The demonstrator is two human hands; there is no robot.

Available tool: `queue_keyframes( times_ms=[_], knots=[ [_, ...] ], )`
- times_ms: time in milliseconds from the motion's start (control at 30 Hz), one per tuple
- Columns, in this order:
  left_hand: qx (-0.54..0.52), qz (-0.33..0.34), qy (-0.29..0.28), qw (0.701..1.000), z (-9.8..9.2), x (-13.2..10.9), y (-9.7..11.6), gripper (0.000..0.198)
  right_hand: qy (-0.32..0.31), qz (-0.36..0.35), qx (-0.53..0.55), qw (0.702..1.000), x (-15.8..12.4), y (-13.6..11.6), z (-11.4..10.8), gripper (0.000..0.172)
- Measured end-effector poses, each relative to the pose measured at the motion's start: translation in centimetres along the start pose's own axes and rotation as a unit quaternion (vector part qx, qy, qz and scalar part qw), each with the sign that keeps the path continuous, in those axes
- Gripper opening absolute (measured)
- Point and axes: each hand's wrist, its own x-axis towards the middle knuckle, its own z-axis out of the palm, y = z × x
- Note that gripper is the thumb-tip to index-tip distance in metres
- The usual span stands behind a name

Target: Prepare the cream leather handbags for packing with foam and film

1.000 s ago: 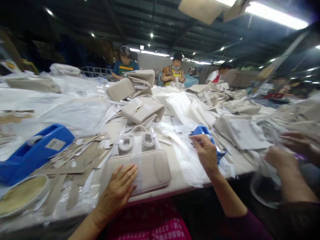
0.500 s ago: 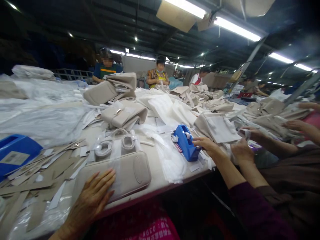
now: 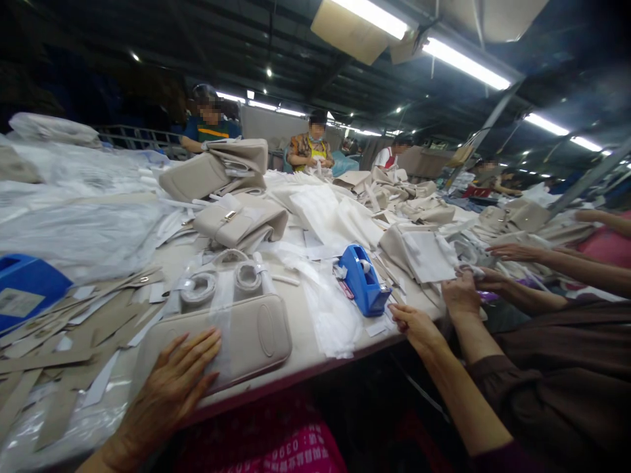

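My left hand (image 3: 182, 371) lies flat, fingers extended, on a beige handbag (image 3: 251, 332) at the table's near edge. A translucent wrapping band (image 3: 224, 328) crosses the bag. Behind its upper edge stand two wrapped strap coils (image 3: 198, 288) and a handle. My right hand (image 3: 417, 325) is just off the front of a blue tape dispenser (image 3: 363, 279), thumb and fingers pinched together. A small pale bit shows at the fingertips, apparently the end of the tape. The dispenser stands on the table with a roll inside.
Beige straps and scraps (image 3: 98, 341) cover the left side, beside another blue dispenser (image 3: 27, 292). Folded handbags (image 3: 241, 220) and white sheets (image 3: 332, 210) are heaped behind. At right, a co-worker's hands (image 3: 461, 295) work close to mine. Other people sit across the table.
My right hand has moved down and slightly right from the dispenser's front, its fingers now drawn together. My left hand stays on the handbag. The view has shifted slightly.
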Motion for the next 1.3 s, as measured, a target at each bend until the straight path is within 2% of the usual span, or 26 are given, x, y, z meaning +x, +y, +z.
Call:
queue_keyframes(
  times_ms=[100,233,333,400,467,500,567,633,700,767,867,933,1033,1167,1300],
  knots=[
    [0.000,-0.001,0.000,1.000,0.0,-0.1,0.0,0.046,0.024,-0.016,-0.031,0.999,0.7,0.7,0.5,0.035],
    [-0.008,-0.002,0.007,1.000,-0.2,-0.2,0.1,0.044,0.080,-0.053,-0.169,0.981,1.5,-0.2,0.3,0.028],
    [-0.021,-0.010,0.011,1.000,-0.3,-0.3,0.2,0.042,0.079,-0.055,-0.254,0.962,0.9,-0.9,-0.2,0.017],
    [-0.028,-0.020,0.007,0.999,-0.5,-0.4,0.4,0.041,0.055,-0.056,-0.315,0.946,-0.3,-1.5,0.0,0.015],
    [-0.039,-0.037,0.001,0.999,-0.9,-0.3,0.8,0.038,0.014,-0.101,-0.437,0.893,-2.3,-2.8,1.3,0.013],
    [-0.046,-0.047,-0.002,0.998,-1.1,-0.3,1.0,0.036,-0.018,-0.150,-0.508,0.848,-3.5,-3.8,2.6,0.013],
    [-0.064,-0.067,-0.011,0.996,-1.5,-0.2,1.3,0.034,-0.100,-0.294,-0.598,0.739,-6.1,-6.4,6.3,0.016],
    [-0.076,-0.081,-0.023,0.994,-1.7,-0.2,1.5,0.035,-0.228,-0.414,-0.613,0.633,-8.6,-9.3,11.5,0.019],
    [-0.081,-0.090,-0.034,0.992,-1.8,-0.3,1.6,0.036,-0.335,-0.491,-0.600,0.535,-10.7,-11.8,17.2,0.022],
    [-0.082,-0.095,-0.041,0.991,-1.8,-0.4,1.6,0.036,-0.426,-0.536,-0.569,0.455,-12.2,-13.2,22.8,0.021],
    [-0.081,-0.105,-0.041,0.990,-1.7,-0.6,1.7,0.036,-0.496,-0.569,-0.549,0.358,-13.1,-13.3,29.6,0.016],
    [-0.079,-0.117,-0.036,0.989,-1.7,-0.7,1.7,0.037,-0.514,-0.569,-0.557,0.320,-13.0,-12.6,32.8,0.016],
    [-0.079,-0.129,-0.033,0.988,-1.8,-0.6,1.7,0.037,-0.517,-0.566,-0.574,0.289,-12.4,-11.5,35.8,0.019],
    [-0.078,-0.119,-0.037,0.989,-1.9,-0.6,1.6,0.035,-0.491,-0.578,-0.590,0.277,-11.6,-10.2,37.7,0.017],
    [-0.079,-0.117,-0.041,0.989,-1.7,-0.6,1.6,0.036,-0.475,-0.596,-0.588,0.272,-11.2,-9.8,38.2,0.015]
  ],
)
